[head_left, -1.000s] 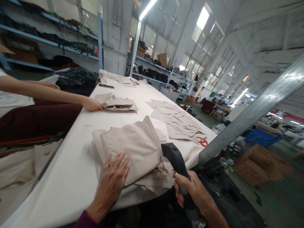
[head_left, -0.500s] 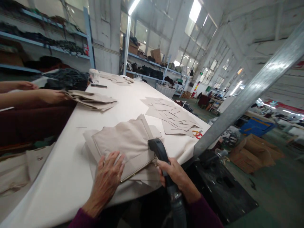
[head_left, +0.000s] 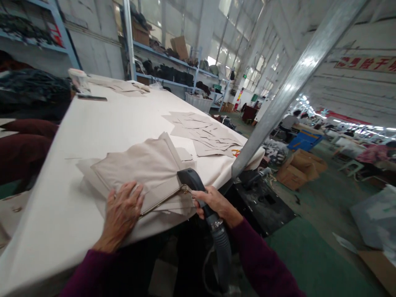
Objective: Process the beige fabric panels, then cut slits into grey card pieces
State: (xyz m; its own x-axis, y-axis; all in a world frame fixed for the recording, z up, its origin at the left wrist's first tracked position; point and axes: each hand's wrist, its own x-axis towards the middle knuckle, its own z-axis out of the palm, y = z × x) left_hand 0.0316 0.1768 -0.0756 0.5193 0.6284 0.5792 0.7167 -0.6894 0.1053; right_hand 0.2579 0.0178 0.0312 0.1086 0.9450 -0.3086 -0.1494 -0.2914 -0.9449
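Note:
My left hand [head_left: 122, 210] lies flat with fingers spread on a beige zippered fabric pouch [head_left: 139, 169], which tops a small stack of beige pieces near the table's front edge. My right hand [head_left: 213, 202] is wrapped round the dark handle of a steam nozzle [head_left: 193, 183] with a grey ribbed hose [head_left: 221, 247] hanging below. The nozzle's head sits at the pouch's right corner, close to the zipper pull.
The long white table [head_left: 102, 123] carries several loose beige cut pieces [head_left: 201, 132], red-handled scissors [head_left: 236, 152], a clear cup [head_left: 78, 80] and more pieces at the far end. A slanted metal post [head_left: 278, 95] rises at the right edge. Cardboard boxes [head_left: 297, 167] and shelves stand beyond.
The view has swung right and the other person's hands with their fabric stack have left the frame. My right hand brought the nozzle in to the pouch's corner. My left hand stays on the pouch.

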